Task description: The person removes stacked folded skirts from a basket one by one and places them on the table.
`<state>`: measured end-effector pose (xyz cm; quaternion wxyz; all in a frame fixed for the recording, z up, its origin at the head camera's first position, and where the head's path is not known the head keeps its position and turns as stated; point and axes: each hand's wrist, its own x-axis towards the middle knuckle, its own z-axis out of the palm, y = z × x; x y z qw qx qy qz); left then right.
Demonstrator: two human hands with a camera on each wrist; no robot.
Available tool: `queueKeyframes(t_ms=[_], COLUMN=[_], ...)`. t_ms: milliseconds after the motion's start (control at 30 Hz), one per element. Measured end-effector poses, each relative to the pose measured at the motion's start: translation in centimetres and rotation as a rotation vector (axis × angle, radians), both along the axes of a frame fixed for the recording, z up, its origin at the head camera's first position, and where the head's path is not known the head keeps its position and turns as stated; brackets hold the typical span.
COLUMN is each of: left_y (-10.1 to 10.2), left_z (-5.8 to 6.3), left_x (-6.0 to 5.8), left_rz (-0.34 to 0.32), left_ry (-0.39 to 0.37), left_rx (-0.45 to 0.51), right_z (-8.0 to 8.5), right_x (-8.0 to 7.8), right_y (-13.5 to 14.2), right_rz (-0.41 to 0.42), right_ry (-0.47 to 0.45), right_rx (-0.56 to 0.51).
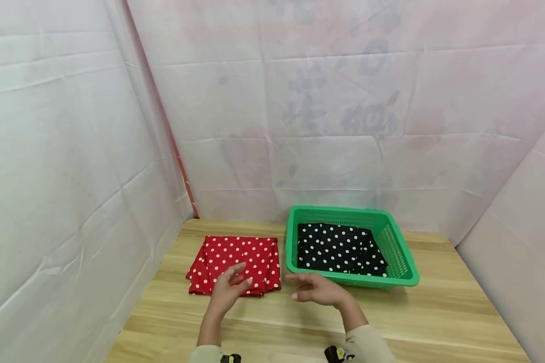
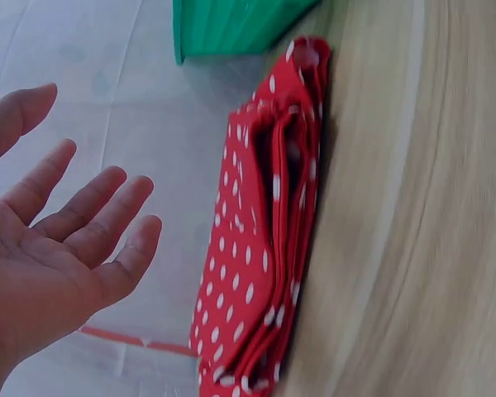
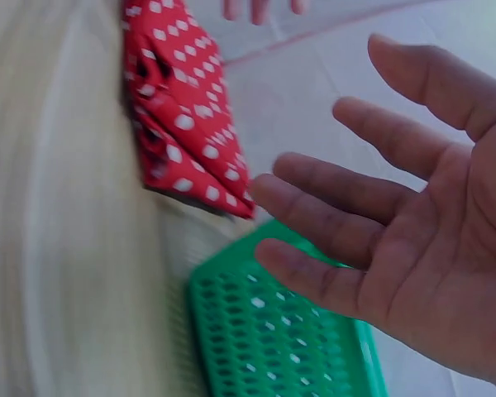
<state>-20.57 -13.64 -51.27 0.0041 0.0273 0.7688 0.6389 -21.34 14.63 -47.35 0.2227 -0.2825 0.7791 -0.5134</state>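
Note:
A red cloth with white polka dots (image 1: 242,254) lies folded in layers on the table, left of a green plastic basket (image 1: 409,275). Inside the basket rests a black cloth with white dots (image 1: 331,247), also folded. My left hand (image 1: 227,290) hovers over the near edge of the red cloth, fingers spread and relaxed, holding nothing. In the left wrist view the left palm (image 2: 45,265) shows bare, beside the stacked folds. My right hand (image 1: 318,290) is in the air by the basket's near left corner, its fingers loosely bent and its palm (image 3: 438,248) bare.
The wooden table (image 1: 445,312) reaches back to a white sheet wall (image 1: 322,151) behind the cloth and basket. More sheeting hangs at the left (image 1: 72,176) and right sides. A red strip (image 1: 186,181) runs down the back left corner.

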Motion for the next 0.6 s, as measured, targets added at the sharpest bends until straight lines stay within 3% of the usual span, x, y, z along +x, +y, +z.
queueKeyframes(t_ms=[200, 400, 467, 600], left_y=[1.8, 3.3, 3.9, 5.1], left_z=[0.6, 1.2, 2.3, 2.7], left_x=[-0.2, -0.9, -0.8, -1.2], left_rz=[-0.052, -0.080, -0.095, -0.117], left_ry=[0.042, 0.044, 0.041, 0.056], left_rx=[0.045, 0.067, 0.070, 0.068], right_z=[1.1, 1.8, 2.2, 2.9], right_x=[-0.5, -1.4, -1.7, -2.0], right_y=[2.7, 5.2, 5.8, 6.9], right_rz=[-0.003, -0.041, -0.051, -0.078], right_ry=[-0.021, 0.052, 0.061, 0.033], right_rx=[0.011, 0.070, 0.074, 0.060])
